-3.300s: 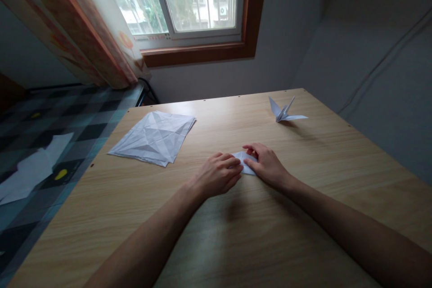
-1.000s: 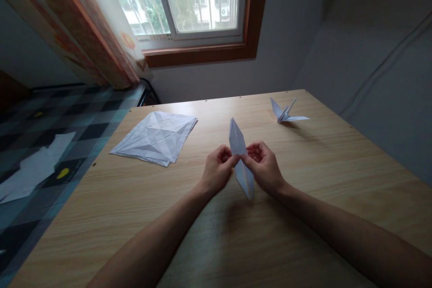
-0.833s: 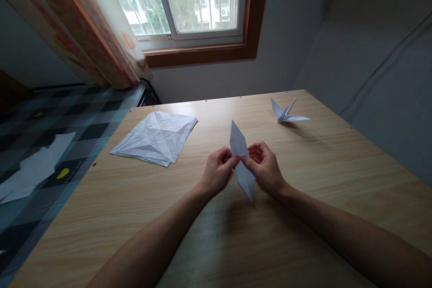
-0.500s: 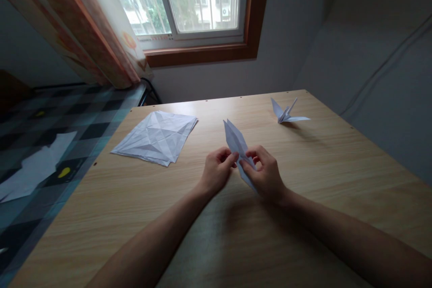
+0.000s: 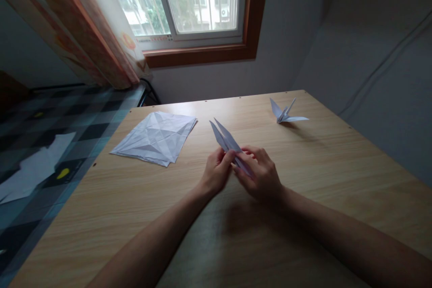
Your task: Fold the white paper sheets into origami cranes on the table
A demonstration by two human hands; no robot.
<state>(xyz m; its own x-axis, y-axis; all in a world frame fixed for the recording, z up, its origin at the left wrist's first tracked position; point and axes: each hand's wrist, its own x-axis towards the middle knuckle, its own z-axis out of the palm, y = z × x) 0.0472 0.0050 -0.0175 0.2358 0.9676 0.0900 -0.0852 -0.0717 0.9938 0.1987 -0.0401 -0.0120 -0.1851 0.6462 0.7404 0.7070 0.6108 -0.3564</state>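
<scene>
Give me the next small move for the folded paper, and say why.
Probably pinch the folded paper flat with the right hand while the left hand steadies it: both hands hold it, and its two far tips stand apart, so the layers seem not yet pressed together.

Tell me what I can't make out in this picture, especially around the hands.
Head view:
Folded paper: its near end, covered by the right hand.
Left hand: its grip behind the folded paper, hidden by that paper.
Paper stack: how many sheets; the uppermost covers the others.
Loose white paper: cut off by the left edge.
</scene>
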